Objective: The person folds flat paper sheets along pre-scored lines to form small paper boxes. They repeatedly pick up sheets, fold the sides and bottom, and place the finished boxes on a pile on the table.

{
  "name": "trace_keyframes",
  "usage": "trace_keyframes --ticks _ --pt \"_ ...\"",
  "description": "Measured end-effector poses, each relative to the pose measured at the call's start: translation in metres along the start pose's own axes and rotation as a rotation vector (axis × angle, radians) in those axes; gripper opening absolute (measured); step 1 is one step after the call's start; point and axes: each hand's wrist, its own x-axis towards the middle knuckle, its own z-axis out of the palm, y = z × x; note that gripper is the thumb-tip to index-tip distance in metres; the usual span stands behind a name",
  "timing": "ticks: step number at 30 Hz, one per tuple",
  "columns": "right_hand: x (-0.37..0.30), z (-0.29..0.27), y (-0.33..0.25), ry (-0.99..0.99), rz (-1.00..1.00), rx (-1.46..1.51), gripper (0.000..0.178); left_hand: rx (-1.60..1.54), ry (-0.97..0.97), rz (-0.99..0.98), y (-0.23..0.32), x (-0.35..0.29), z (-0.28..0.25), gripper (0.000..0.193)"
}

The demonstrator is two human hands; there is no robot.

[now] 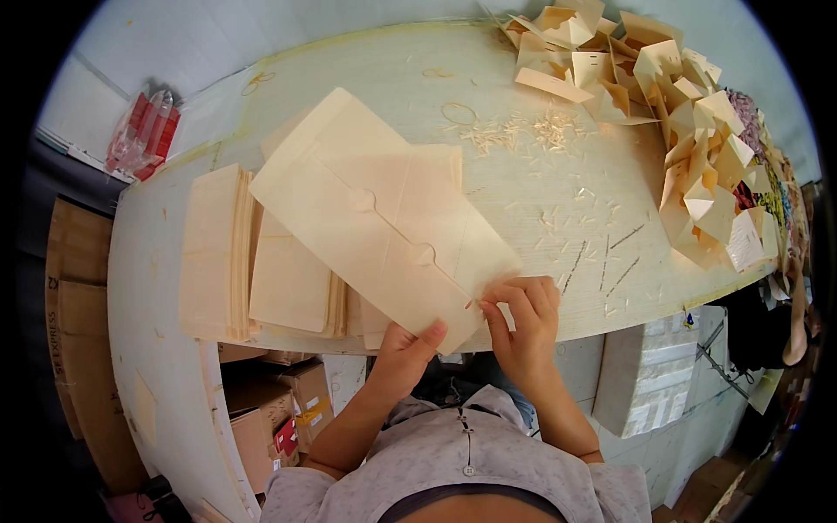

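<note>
A large cream card sheet slants across the near side of the table, its long cut line running lengthwise with two round notches along it. My left hand grips the sheet's near edge, thumb on top and fingers underneath. At the near right end of the cut line, my right hand pinches with thumb and forefinger. Whatever sits between those fingertips is too small to make out. Under and beside the sheet lie stacks of similar cream card, one at the left and one partly covered.
Small card slivers lie scattered on the table beyond my right hand. Folded cream card pieces heap along the far right edge. Red packets in clear plastic are at far left; cardboard boxes sit beneath the table.
</note>
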Motion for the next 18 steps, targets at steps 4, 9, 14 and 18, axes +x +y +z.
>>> trace_keyframes --ticks 4,9,14,18 --pt "-0.001 0.000 -0.001 -0.081 0.043 0.050 0.013 0.011 0.025 -0.023 -0.005 -0.002 -0.006 0.031" --pt "0.004 -0.026 0.042 0.350 0.411 0.558 0.035 0.203 -0.096 -0.021 0.000 -0.003 -0.002 0.022" --pt "0.031 -0.042 -0.014 -0.023 0.170 0.347 0.071 0.772 -0.226 0.192 -0.020 -0.002 0.015 0.027" --pt "0.037 -0.036 -0.005 -0.165 0.274 0.552 0.049 0.747 -0.410 0.090 -0.010 -0.018 0.006 0.045"
